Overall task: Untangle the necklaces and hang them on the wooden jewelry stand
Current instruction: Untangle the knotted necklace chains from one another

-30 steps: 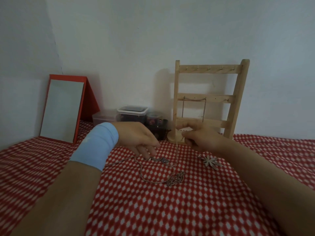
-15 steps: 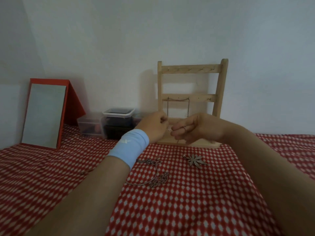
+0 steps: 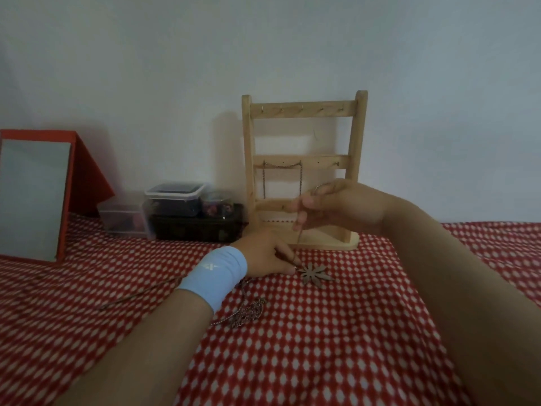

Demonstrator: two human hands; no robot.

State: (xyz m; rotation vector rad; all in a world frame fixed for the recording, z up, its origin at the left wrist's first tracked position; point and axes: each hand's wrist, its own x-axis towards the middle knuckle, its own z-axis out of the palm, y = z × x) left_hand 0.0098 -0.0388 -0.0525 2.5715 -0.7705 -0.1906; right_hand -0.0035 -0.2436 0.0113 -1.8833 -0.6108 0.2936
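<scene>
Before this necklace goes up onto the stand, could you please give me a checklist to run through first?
1. The right hand pinches the chain: ok.
2. The left hand holds the chain next to the pendant: ok.
3. The pendant is off the cloth: not ok, it lies flat on it.
4. The chain is free of the tangled pile: cannot tell, the left wrist hides where they might meet.
5. Free hooks on the stand: ok, nothing hangs from the top bar.
6. The hung chain is out of the way: ok, it sits on the middle bar's left hooks.
</scene>
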